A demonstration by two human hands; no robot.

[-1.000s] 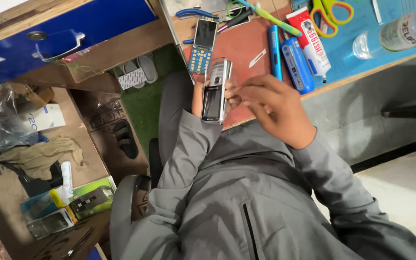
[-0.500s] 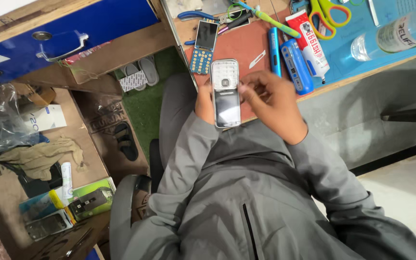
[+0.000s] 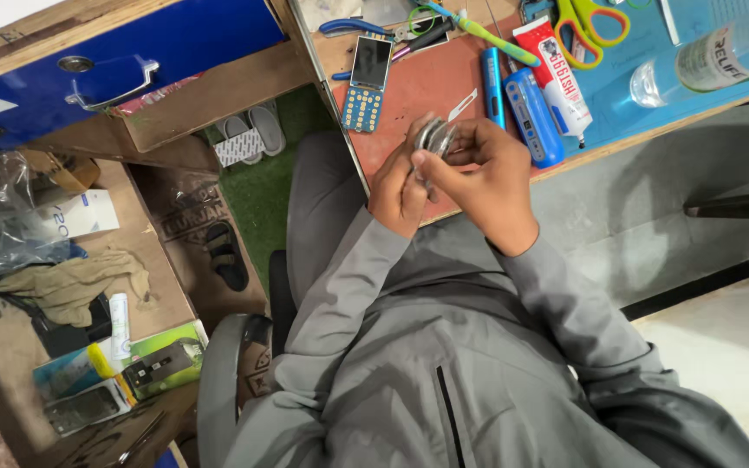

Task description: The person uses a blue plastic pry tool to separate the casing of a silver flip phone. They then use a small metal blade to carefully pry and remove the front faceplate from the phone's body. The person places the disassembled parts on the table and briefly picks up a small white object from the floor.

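Both hands are up together over the near edge of the table [image 3: 409, 91], and between them sits a small silver phone [image 3: 433, 137], turned edge-on to the camera so only its thin side shows. The left hand [image 3: 400, 186] cradles it from below at about 7 o'clock, fingers curled around the body; the right hand [image 3: 487, 173] clamps on from 3 o'clock, thumb and fingertips pinching the casing. Whether the case is split open or merely being turned, I cannot tell from this angle. Judging by the layout, the job looks to be in its early or middle stretch: the phone is still in hand and in one piece as far as can be seen, and no loose parts from it lie on the red mat [image 3: 418, 95]. At 11 o'clock from the hands rests a second phone with a blue keypad [image 3: 366, 87], untouched. A small blade [image 3: 463, 104] lies just at 1 o'clock, with a blue tool [image 3: 532, 117] and a red-and-white tube [image 3: 556, 78] further out at 2 o'clock, and yellow-handled scissors [image 3: 587, 17] beyond.
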